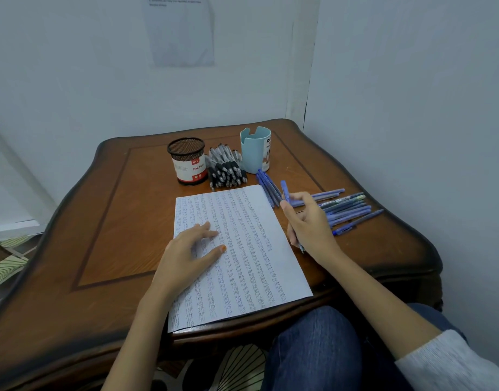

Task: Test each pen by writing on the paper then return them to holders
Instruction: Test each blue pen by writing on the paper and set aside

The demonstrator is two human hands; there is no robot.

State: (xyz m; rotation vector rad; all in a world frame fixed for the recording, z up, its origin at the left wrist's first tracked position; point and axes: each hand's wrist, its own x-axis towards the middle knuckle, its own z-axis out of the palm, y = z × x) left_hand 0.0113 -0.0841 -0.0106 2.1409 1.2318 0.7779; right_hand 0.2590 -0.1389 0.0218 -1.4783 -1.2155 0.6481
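right hand (308,221) grips blue pen (284,190) (axis near-far, tip toward person) | left hand (190,249) flat on paper (259,272)

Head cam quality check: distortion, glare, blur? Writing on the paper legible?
Head view: wide-angle bows the table edges; light is dim, flat and bluish, no glare, only faint shadows; writing on the paper is too soft to read; black pens smear together; right hand and its pen look slightly soft.
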